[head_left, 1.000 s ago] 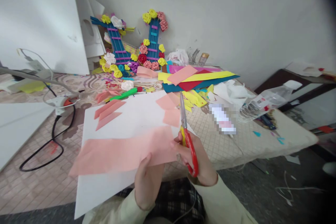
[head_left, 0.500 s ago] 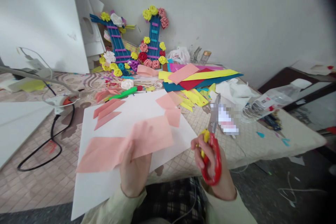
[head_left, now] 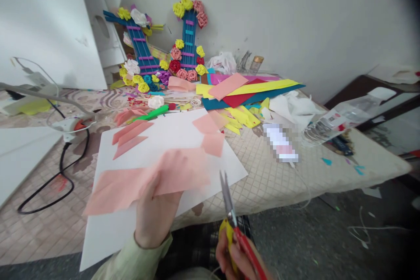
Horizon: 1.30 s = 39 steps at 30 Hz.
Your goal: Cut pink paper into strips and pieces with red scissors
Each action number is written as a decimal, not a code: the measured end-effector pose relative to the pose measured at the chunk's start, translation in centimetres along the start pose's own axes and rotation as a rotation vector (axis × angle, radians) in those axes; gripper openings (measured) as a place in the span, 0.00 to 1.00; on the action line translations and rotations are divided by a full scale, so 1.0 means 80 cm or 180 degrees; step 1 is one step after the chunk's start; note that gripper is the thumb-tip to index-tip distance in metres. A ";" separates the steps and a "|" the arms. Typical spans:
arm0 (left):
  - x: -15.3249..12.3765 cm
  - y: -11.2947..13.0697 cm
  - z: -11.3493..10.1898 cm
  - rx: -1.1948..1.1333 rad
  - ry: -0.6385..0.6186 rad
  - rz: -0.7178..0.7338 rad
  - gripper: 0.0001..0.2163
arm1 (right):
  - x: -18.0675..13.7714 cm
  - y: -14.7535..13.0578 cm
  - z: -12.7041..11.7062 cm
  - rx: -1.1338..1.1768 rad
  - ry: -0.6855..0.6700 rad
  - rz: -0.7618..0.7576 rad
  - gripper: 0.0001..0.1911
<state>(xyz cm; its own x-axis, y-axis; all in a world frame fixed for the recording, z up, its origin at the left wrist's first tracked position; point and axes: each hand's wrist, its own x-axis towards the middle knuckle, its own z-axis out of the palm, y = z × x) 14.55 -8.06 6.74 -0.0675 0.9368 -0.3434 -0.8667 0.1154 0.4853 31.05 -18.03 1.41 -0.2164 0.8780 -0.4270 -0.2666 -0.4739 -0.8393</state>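
Note:
A long strip of pink crepe paper point(head_left: 121, 188) is pinched in my left hand point(head_left: 159, 214), the thumb in front and the fingers behind, showing faintly through it. The strip hangs over a white board point(head_left: 108, 236). To the right, my right hand point(head_left: 238, 256) grips scissors point(head_left: 229, 210) with one red and one yellow handle. Their blades point up and away, slightly parted, and stand apart from the strip. Smaller pink paper pieces point(head_left: 212, 144) lie on the board's right side, and folded pink pieces point(head_left: 134, 135) on its left.
Two blue paper guitars point(head_left: 188, 43) with paper flowers lean at the wall. Coloured paper strips point(head_left: 252, 92), a blurred-out phone point(head_left: 280, 142) and a plastic bottle point(head_left: 341, 118) lie to the right. A black cable point(head_left: 62, 175) loops on the left of the patterned tablecloth point(head_left: 269, 179).
My right hand has brought the scissors down and left, and their blades have parted slightly. My left hand and the pink strip have shifted a little left in view.

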 end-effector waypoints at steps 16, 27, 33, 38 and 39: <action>-0.022 0.020 -0.038 -0.0858 -0.1395 -0.0160 0.21 | 0.104 -0.165 -0.059 -0.1345 0.0333 -0.0814 0.21; -0.017 0.025 -0.047 -0.0791 -0.1152 0.0024 0.23 | 0.112 -0.163 -0.019 -0.1579 -0.0150 -0.0443 0.20; -0.007 0.021 -0.046 -0.0653 -0.0886 0.0070 0.22 | 0.094 -0.172 -0.024 -0.1411 -0.0088 -0.0400 0.21; -0.007 0.023 -0.045 -0.0668 -0.0978 0.0064 0.22 | 0.104 -0.173 -0.024 -0.1428 -0.0220 -0.0384 0.20; -0.008 0.024 -0.045 -0.0706 -0.1090 0.0043 0.22 | 0.106 -0.173 -0.021 -0.1443 -0.0251 -0.0361 0.19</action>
<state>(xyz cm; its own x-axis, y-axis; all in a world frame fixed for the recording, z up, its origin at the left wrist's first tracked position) 11.16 -9.61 4.96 0.0566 0.9979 -0.0323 -0.9550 0.0635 0.2898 34.49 -3.90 8.82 -0.2848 0.9063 -0.3121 0.1405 -0.2826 -0.9489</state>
